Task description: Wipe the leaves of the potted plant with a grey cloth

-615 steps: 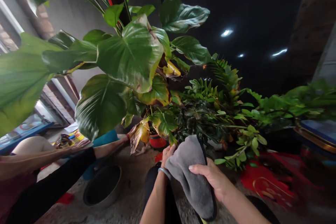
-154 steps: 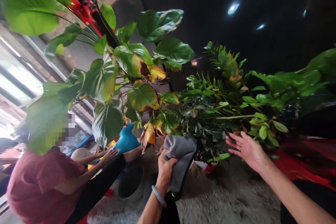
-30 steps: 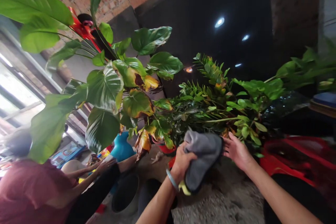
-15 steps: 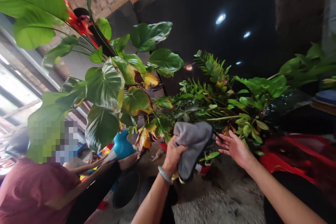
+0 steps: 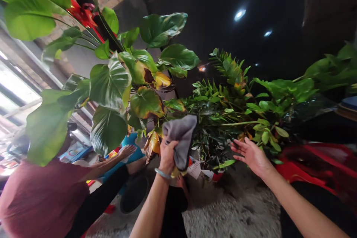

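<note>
Bunched in my left hand [image 5: 167,158] is a grey cloth [image 5: 182,137] with a dark edge; a pale bangle circles that wrist. The cloth hangs in front of the potted plants, close to a withered brown leaf [image 5: 153,145]. To the right, my right hand [image 5: 248,154] is held out with its fingers apart and nothing in it. It is nearest to the low green foliage [image 5: 264,134]. Large broad leaves [image 5: 110,85], some yellowed and brown at the edges, spread over the left and middle.
A person in a dusky red shirt [image 5: 44,197] sits at the left, an arm stretched forward. A dark bucket [image 5: 134,195] stands on the rough floor [image 5: 223,208]. Red plastic [image 5: 309,163] lies at the right. Behind the plants rises a glossy dark panel [image 5: 223,18].
My left hand has moved left with the cloth, uncovering a white and red pot area. My right hand stays nearly in place. The person at the left has shifted an arm.
</note>
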Demonstrator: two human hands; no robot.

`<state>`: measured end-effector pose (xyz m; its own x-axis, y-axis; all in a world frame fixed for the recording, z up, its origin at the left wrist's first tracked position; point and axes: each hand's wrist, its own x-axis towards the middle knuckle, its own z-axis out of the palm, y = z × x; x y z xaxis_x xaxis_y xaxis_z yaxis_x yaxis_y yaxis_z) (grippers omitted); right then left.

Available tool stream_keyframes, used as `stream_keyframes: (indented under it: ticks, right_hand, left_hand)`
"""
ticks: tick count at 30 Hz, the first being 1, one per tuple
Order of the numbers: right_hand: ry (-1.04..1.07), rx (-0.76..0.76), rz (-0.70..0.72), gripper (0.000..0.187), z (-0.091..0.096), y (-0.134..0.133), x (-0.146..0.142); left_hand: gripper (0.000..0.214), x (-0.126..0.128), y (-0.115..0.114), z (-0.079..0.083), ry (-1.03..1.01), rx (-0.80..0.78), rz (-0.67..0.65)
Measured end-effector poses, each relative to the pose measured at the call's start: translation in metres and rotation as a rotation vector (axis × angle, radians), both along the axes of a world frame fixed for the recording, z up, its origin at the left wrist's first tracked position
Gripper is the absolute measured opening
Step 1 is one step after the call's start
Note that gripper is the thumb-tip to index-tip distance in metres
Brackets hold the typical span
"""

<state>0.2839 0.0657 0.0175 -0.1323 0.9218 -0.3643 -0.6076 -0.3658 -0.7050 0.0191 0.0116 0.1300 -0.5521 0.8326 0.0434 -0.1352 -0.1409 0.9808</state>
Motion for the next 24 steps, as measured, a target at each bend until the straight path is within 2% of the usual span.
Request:
stream_keyframes:
  ticks: [3,4,6,7,9,12,14,16,17,21,22,24]
  right_hand:
    - [-0.055,-0.06,0.031,0.027,0.0,0.0,0.001]
    - [-0.067,-0.067,0.036,0.026,0.0,0.0,0.001]
    - [-0.077,-0.058,0.033,0.027,-0.001,-0.001,0.001]
    - [-0.077,-0.047,0.025,0.027,-0.001,-0.002,0.001]
    - [-0.076,-0.031,-0.004,0.027,-0.001,-0.003,0.0]
    - [-0.073,-0.023,-0.056,0.028,0.002,-0.004,-0.002]
    - [-0.073,-0.028,-0.079,0.028,0.006,-0.006,-0.003]
    - [-0.082,-0.034,-0.087,0.029,0.008,-0.007,-0.005]
    - [-0.091,-0.038,-0.084,0.028,0.008,-0.007,-0.005]
    - [-0.147,-0.037,-0.042,0.026,0.006,-0.006,-0.002]
    - [-0.171,-0.035,-0.035,0.024,0.005,-0.005,-0.001]
    - [-0.244,-0.053,-0.028,0.019,0.005,-0.007,0.0]
  left_hand:
    - [0.023,0.008,-0.024,-0.045,-0.008,-0.24,-0.233]
    - [0.02,0.01,-0.033,-0.056,-0.016,-0.286,-0.322]
    - [0.02,0.009,-0.045,-0.06,-0.025,-0.291,-0.43]
    - [0.021,0.006,-0.046,-0.054,-0.023,-0.258,-0.437]
    - [0.025,-0.004,-0.038,-0.03,-0.016,-0.152,-0.365]
    - [0.037,-0.02,-0.005,0.006,-0.003,0.054,-0.113]
    - [0.036,-0.023,0.016,0.011,0.035,0.128,0.068]
    - [0.031,-0.02,0.024,-0.004,0.093,0.068,0.161]
    - [0.028,-0.016,0.021,-0.016,0.119,0.0,0.152]
    - [0.019,0.004,-0.02,-0.063,0.117,-0.248,-0.119]
    - [0.018,0.008,-0.032,-0.069,0.081,-0.274,-0.169]
    - [0.018,0.016,-0.051,-0.072,-0.01,-0.275,-0.182]
